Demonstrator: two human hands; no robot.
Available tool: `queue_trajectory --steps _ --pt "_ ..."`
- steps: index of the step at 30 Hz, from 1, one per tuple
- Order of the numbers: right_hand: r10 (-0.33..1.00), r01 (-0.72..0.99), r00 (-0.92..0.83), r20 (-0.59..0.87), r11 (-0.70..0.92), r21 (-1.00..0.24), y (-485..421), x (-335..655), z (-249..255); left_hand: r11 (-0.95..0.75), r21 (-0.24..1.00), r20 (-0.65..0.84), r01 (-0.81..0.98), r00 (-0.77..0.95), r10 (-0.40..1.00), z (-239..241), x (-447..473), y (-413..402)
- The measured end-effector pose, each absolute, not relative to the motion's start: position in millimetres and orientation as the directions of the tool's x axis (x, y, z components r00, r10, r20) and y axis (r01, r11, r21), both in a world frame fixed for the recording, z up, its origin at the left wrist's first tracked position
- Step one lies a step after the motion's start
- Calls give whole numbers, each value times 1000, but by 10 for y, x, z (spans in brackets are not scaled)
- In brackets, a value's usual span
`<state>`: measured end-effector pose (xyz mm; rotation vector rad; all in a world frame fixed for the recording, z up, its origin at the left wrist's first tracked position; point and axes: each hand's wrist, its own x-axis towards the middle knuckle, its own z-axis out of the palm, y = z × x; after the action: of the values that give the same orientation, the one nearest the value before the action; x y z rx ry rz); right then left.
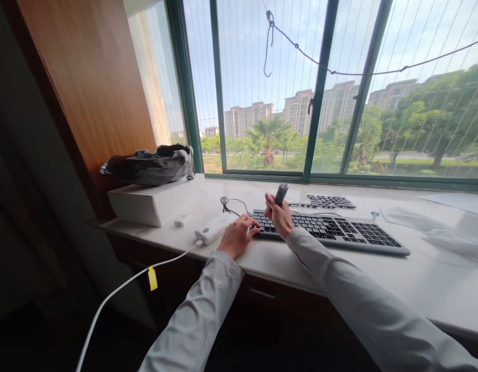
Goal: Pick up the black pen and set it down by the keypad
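A long dark grey keyboard (332, 230) lies on the white counter in front of me. My left hand (239, 233) is at its left end, fingers curled over the corner and thumb at the front edge. My right hand (280, 214) is closed around a dark grey stick-shaped tool (281, 192) above the left part of the keyboard. The tool's upper end points up and away; its lower part is hidden by the hand. Behind the keyboard, loose black keycaps (332, 201) lie in rows.
A white power bank (214, 228) with a white cable (138, 275) sits left of my left hand, near a small white adapter (181, 220). A white box (140, 206) carries a dark bag-like bundle (149, 164). Clear plastic film (428, 227) lies at right. Windows stand behind the counter.
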<state>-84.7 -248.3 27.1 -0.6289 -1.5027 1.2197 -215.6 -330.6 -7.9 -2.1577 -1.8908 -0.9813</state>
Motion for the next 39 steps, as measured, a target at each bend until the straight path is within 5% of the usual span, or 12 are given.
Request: queue_trajectory --steps 10,28,39 --pt "917 -535 -302 260 63 -843 -2449 -955 195 -185 350 473 918 -3 881 -46 -2138 -3304" --pt "974 -436 -224 17 -84 -896 -2508 -1086 223 -199 405 449 893 -5 893 -94 -2198 -3228" --pt "954 -374 -292 73 -43 -926 -2479 -1081 159 -199 353 473 914 9 881 -137 -2213 -3222"
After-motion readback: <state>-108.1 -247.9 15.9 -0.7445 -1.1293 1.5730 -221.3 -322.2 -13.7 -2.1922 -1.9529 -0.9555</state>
